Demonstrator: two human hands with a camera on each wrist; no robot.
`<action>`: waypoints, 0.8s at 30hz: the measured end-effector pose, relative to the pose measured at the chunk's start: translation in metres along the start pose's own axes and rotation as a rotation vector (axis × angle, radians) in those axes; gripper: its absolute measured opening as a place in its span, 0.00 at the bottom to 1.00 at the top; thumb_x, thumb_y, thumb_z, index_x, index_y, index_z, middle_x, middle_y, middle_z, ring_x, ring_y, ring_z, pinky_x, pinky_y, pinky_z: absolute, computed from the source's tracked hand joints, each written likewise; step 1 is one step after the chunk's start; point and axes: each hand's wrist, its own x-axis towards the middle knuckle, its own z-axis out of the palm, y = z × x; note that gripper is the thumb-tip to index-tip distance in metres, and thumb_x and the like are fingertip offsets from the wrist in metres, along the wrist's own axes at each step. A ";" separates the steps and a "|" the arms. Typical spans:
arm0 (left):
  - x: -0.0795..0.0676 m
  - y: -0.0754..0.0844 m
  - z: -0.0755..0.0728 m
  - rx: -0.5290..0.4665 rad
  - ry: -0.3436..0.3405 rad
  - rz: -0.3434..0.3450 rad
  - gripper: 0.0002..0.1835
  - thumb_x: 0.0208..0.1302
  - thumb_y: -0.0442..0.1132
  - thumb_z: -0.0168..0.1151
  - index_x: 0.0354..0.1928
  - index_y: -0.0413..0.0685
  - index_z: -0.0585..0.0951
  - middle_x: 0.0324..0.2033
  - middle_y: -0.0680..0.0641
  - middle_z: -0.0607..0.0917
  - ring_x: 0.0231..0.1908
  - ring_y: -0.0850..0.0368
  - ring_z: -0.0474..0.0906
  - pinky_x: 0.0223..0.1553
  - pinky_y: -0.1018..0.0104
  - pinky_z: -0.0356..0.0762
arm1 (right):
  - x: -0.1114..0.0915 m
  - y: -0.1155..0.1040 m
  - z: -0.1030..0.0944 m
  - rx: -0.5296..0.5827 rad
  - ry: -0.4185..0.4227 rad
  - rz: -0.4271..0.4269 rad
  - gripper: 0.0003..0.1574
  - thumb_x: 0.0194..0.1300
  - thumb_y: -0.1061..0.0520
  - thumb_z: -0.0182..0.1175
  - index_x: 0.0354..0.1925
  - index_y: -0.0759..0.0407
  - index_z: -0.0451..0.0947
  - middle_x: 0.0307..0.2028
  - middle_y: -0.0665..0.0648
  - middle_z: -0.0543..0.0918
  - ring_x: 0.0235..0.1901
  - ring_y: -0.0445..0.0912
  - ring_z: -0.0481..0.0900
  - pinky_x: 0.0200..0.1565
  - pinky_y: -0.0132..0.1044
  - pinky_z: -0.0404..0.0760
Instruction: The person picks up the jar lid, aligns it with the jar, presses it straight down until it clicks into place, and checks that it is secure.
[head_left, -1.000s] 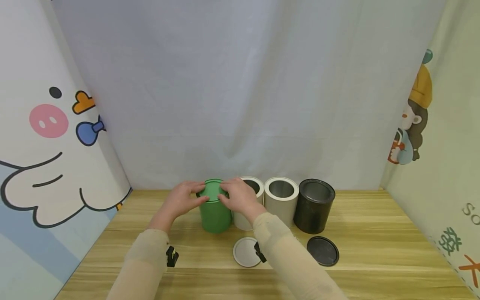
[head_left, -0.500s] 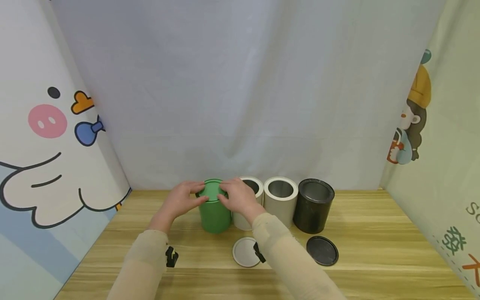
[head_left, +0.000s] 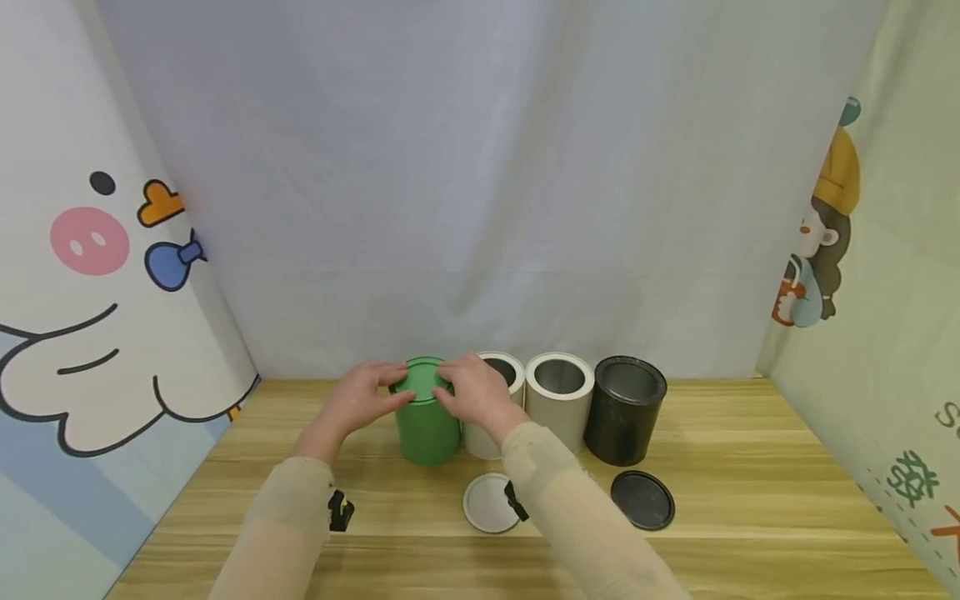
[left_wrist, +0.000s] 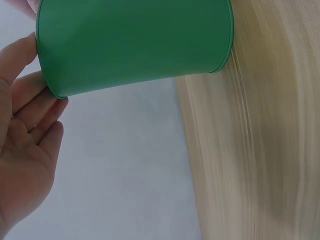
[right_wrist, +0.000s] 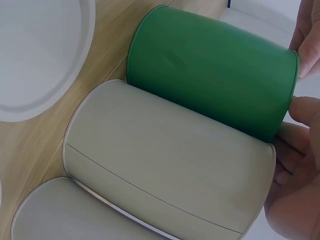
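A green can (head_left: 429, 435) with a green lid (head_left: 420, 381) across its top stands upright at the back of the table. My left hand (head_left: 358, 402) has its fingers and thumb on the left side of that lid's rim. On the opposite side, my right hand (head_left: 477, 396) touches the rim with fingertips and thumb. Both hands' fingers are extended rather than wrapped round the can. In the right wrist view, the green can (right_wrist: 210, 72) sits against a white can (right_wrist: 165, 155), with the right fingers (right_wrist: 305, 107) by the two upper rims.
To the right stand two open-topped white cans, the farther one (head_left: 557, 417) beside a black can (head_left: 624, 421). A white lid (head_left: 489, 504) and a black lid (head_left: 642, 500) lie on the wooden table (head_left: 757, 500). A grey curtain (head_left: 480, 183) hangs behind.
The head view has shifted slightly, so everything sits a little further left. Both hands keep the same place on the green lid, and the cans stand as before.
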 end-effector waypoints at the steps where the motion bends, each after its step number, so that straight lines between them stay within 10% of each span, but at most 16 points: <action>1: 0.000 0.000 0.000 0.005 -0.003 0.004 0.27 0.67 0.44 0.66 0.62 0.34 0.77 0.58 0.34 0.79 0.60 0.34 0.72 0.60 0.40 0.71 | 0.000 0.000 0.000 -0.001 -0.003 0.000 0.18 0.73 0.47 0.58 0.55 0.53 0.82 0.56 0.52 0.82 0.60 0.50 0.75 0.59 0.43 0.76; 24: 0.001 -0.003 -0.001 0.030 0.003 0.038 0.26 0.67 0.44 0.66 0.60 0.33 0.78 0.56 0.34 0.80 0.58 0.34 0.74 0.59 0.41 0.72 | 0.002 0.002 0.003 0.012 0.011 -0.025 0.13 0.72 0.47 0.58 0.48 0.51 0.82 0.54 0.51 0.83 0.58 0.50 0.76 0.51 0.44 0.80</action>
